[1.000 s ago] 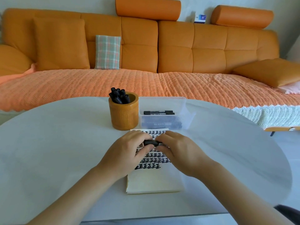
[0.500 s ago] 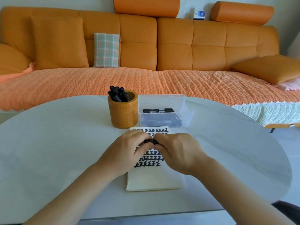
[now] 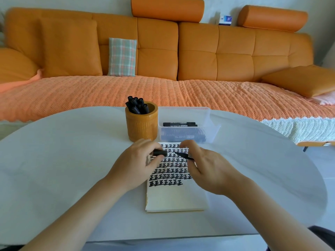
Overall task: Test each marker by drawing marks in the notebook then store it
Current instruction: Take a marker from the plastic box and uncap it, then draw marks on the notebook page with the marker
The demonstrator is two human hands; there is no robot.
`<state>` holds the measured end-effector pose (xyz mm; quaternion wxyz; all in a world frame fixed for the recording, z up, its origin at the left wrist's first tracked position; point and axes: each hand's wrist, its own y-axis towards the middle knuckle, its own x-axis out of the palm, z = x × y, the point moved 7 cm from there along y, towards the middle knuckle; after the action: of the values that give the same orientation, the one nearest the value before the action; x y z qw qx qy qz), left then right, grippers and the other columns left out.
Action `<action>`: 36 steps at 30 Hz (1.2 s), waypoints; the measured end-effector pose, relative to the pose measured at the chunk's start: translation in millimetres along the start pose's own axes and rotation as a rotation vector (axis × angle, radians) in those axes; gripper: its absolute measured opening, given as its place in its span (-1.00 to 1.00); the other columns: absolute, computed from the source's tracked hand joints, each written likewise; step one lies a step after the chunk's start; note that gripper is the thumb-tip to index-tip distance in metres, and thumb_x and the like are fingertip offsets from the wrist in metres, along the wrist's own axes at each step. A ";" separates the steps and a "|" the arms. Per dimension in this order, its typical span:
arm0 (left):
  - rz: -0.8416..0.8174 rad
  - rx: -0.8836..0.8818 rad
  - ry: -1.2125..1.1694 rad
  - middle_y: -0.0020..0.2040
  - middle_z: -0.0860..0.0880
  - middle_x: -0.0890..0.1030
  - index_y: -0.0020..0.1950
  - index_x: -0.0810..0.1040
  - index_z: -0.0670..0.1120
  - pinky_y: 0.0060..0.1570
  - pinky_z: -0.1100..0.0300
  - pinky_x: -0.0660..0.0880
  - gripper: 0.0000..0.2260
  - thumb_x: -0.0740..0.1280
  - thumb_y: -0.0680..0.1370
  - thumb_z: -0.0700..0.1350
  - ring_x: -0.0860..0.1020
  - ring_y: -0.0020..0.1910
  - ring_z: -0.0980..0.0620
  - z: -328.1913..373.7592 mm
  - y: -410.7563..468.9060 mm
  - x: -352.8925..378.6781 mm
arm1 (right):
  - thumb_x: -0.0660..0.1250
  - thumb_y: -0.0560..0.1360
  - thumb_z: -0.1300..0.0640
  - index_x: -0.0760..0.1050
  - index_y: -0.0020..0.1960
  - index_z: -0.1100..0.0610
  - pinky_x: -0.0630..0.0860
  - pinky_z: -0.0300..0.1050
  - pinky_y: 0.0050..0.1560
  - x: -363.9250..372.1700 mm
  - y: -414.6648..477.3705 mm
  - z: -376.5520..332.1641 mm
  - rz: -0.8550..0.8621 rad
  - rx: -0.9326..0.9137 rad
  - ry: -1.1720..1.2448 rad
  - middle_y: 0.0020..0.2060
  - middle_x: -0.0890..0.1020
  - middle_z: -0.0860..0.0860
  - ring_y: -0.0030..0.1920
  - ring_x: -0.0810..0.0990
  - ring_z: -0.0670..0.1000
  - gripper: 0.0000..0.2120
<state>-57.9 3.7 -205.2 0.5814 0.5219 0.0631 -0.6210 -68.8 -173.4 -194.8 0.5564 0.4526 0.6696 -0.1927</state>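
An open notebook (image 3: 174,198) lies on the white table (image 3: 63,160), its upper half covered with rows of black marks. Above it my left hand (image 3: 137,163) pinches a black marker cap (image 3: 159,152). My right hand (image 3: 208,167) holds the uncapped black marker (image 3: 183,155), its tip pointing left toward the cap with a small gap between them. An orange pen cup (image 3: 142,124) with several black markers stands behind the notebook. Beside it, a clear plastic box (image 3: 184,113) holds more black markers (image 3: 179,124).
An orange sofa (image 3: 199,51) with a knitted orange throw runs behind the table, with a plaid cushion (image 3: 122,57) on it. The table's rounded edge curves off to the right, with floor beyond it.
My hands were together on the capped marker; now they have pulled apart, the cap in the left hand and the marker body in the right.
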 end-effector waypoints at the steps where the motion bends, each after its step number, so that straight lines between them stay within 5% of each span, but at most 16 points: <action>1: 0.017 -0.022 0.028 -0.07 0.16 0.55 0.05 0.55 0.01 -0.10 0.15 0.51 -0.87 0.36 0.53 0.00 0.50 -0.05 0.15 -7.5 -1.5 -3.1 | 0.08 0.61 0.18 0.22 0.23 -0.05 0.43 0.05 -0.18 -0.5 -1.6 2.0 -0.009 0.018 0.081 -0.15 0.51 -0.04 -0.23 0.44 0.07 -0.76; 6: 0.056 -0.154 0.160 -0.07 0.14 0.56 0.01 0.54 0.04 -0.15 0.17 0.50 -0.89 0.38 0.52 -0.01 0.47 -0.03 0.13 -42.7 -13.2 -12.9 | 0.11 0.57 0.39 0.47 -0.09 -0.13 0.45 -0.23 -0.11 -2.4 -3.8 12.4 0.043 0.088 0.343 -0.08 0.48 -0.09 -0.15 0.48 -0.04 -0.59; 11: -0.009 -0.180 0.227 -0.04 0.12 0.54 -0.01 0.57 0.01 -0.11 0.10 0.49 -0.91 0.38 0.51 -0.04 0.45 0.01 0.07 -58.4 -20.5 -5.5 | 0.12 0.61 0.43 0.64 0.15 0.00 0.49 -0.26 0.04 0.9 -8.4 20.6 0.094 0.277 0.807 -0.01 0.66 -0.06 -0.01 0.62 -0.10 -0.55; 14: -0.021 -0.141 0.271 -0.04 0.10 0.53 0.00 0.60 -0.01 -0.12 0.11 0.47 -0.89 0.37 0.52 -0.02 0.44 0.00 0.05 -56.3 -19.9 -2.1 | 0.13 0.55 0.53 0.58 0.25 0.06 0.52 -0.32 -0.10 2.3 -14.2 21.4 0.091 0.307 0.928 -0.08 0.70 -0.09 -0.11 0.65 -0.12 -0.50; 18: -0.031 -0.141 0.292 -0.03 0.09 0.51 0.01 0.59 -0.01 -0.14 0.11 0.46 -0.88 0.35 0.54 0.01 0.43 0.00 0.04 -57.6 -20.0 -0.9 | 0.35 0.58 0.23 0.57 0.03 0.13 0.41 -0.19 -0.28 7.4 -23.1 18.9 0.093 0.304 0.994 -0.28 0.50 0.07 -0.28 0.45 0.04 -0.94; 20: -0.037 -0.144 0.304 -0.03 0.08 0.51 0.00 0.58 0.00 -0.14 0.10 0.46 -0.88 0.34 0.54 0.01 0.42 0.00 0.02 -58.1 -19.5 -0.2 | 0.27 0.61 0.11 0.56 -0.04 0.19 0.32 -0.17 -0.37 13.7 -27.8 23.5 0.084 0.328 1.024 -0.31 0.51 0.11 -0.37 0.42 0.08 -0.83; 25: -0.033 -0.159 0.306 -0.02 0.07 0.52 -0.02 0.57 0.00 -0.11 0.07 0.46 -0.91 0.33 0.54 -0.01 0.43 0.01 0.00 -58.0 -18.7 0.2 | 0.35 0.50 0.36 0.58 -0.10 0.22 0.43 -0.13 -0.35 21.1 -33.3 25.9 0.058 0.294 1.018 -0.30 0.63 0.20 -0.42 0.47 0.08 -0.91; 30: -0.034 -0.151 0.315 -0.03 0.06 0.53 -0.04 0.56 -0.01 -0.11 0.06 0.46 -0.91 0.33 0.53 -0.02 0.42 -0.01 -0.01 -56.7 -17.7 1.1 | 0.46 0.44 0.31 0.53 -0.28 0.20 0.39 -0.25 -0.37 26.8 -32.3 29.7 0.065 0.357 0.937 -0.42 0.59 -0.02 -0.42 0.47 -0.09 -0.83; 36: -0.036 -0.146 0.331 -0.03 0.05 0.53 -0.04 0.56 -0.02 -0.12 0.06 0.45 -0.91 0.32 0.54 -0.02 0.42 -0.02 -0.01 -56.2 -18.3 1.0 | 0.43 0.47 0.33 0.48 -0.29 0.21 0.39 -0.23 -0.35 28.2 -32.6 28.7 0.067 0.362 0.875 -0.41 0.56 -0.04 -0.39 0.47 -0.07 -0.79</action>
<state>-39.9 47.3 -240.7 0.5881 0.5723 0.2123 -0.5306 -78.3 -201.1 -237.6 0.1401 0.6024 0.7818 -0.0792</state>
